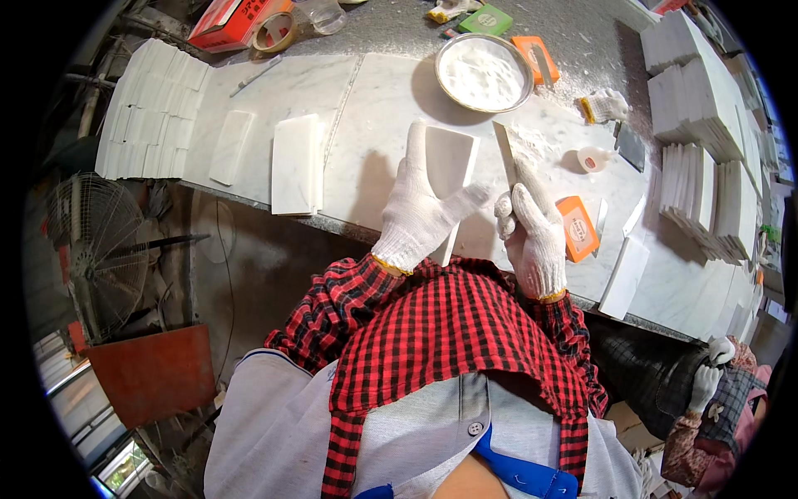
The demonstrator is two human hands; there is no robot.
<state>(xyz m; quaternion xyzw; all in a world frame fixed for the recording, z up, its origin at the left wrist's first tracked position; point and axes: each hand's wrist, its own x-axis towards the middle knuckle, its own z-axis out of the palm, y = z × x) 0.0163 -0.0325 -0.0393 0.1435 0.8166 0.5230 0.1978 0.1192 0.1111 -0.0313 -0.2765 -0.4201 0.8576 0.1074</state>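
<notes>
White knitted gloves cover both my hands. My left hand [413,208] grips a thin white marble tile [453,158], thumb on one side and fingers along the other; the tile stands tilted above the table's near edge. In my right hand [534,233] is a flat metal scraper [504,150], its blade pointing away from me and apart from the tile. Beyond the hands, a round metal bowl [485,109] holds white powder [482,73]. Beside my right hand lie an orange box [577,227] and a narrow blade [600,218].
Stacks of white tiles stand at the left [154,112] and right [694,91]. Nearer tiles [295,162] lie by the front edge. A small cup [593,159], a crumpled glove [605,106] and a tape roll [273,32] are about. A fan [96,249] stands left; another person [706,391] sits right.
</notes>
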